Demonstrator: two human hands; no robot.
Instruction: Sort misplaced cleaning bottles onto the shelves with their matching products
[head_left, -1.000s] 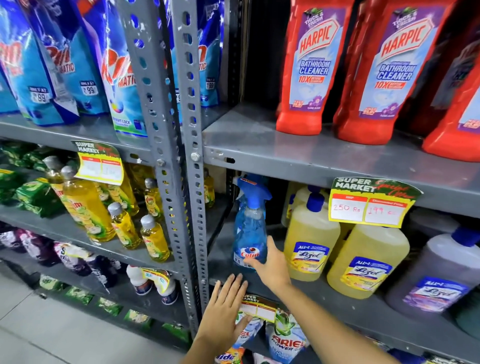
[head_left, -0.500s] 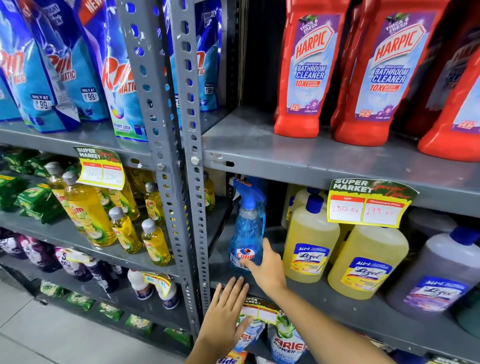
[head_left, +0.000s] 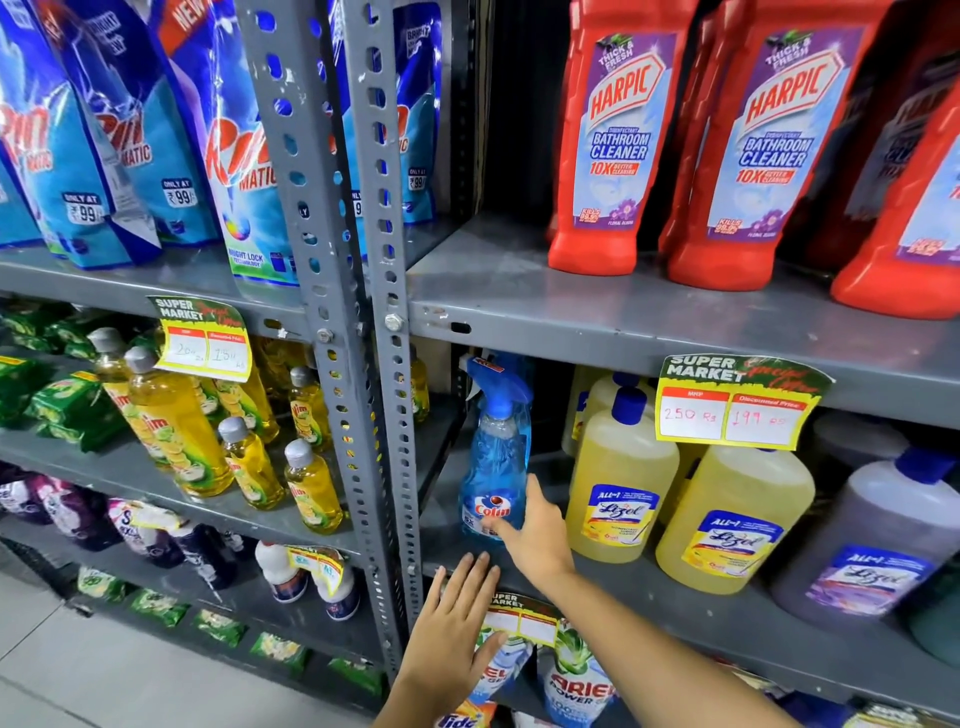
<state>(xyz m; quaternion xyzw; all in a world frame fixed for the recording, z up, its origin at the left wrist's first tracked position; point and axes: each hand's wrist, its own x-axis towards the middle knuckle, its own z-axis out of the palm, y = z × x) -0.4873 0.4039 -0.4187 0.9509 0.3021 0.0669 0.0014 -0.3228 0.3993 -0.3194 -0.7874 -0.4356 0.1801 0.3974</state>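
A blue Colin spray bottle (head_left: 491, 467) stands upright at the left end of the grey middle shelf (head_left: 649, 597), beside yellow Lizol bottles (head_left: 621, 483). My right hand (head_left: 535, 535) is on its lower part. The thumb lies across the front below the label and the fingers run up its right side and behind it. The bottle's base still rests on the shelf. My left hand (head_left: 457, 629) lies flat with spread fingers against the shelf's front edge, just left of a price tag (head_left: 524, 618), holding nothing.
Red Harpic bottles (head_left: 613, 145) fill the shelf above, and a purple Lizol bottle (head_left: 872, 545) stands at the right. A perforated steel upright (head_left: 384, 364) splits the racks. To its left are yellow Vim bottles (head_left: 176, 426) and blue Rin pouches (head_left: 130, 130).
My right hand has moved forward from just short of the spray bottle onto its lower part. My left hand has stayed on the shelf edge.
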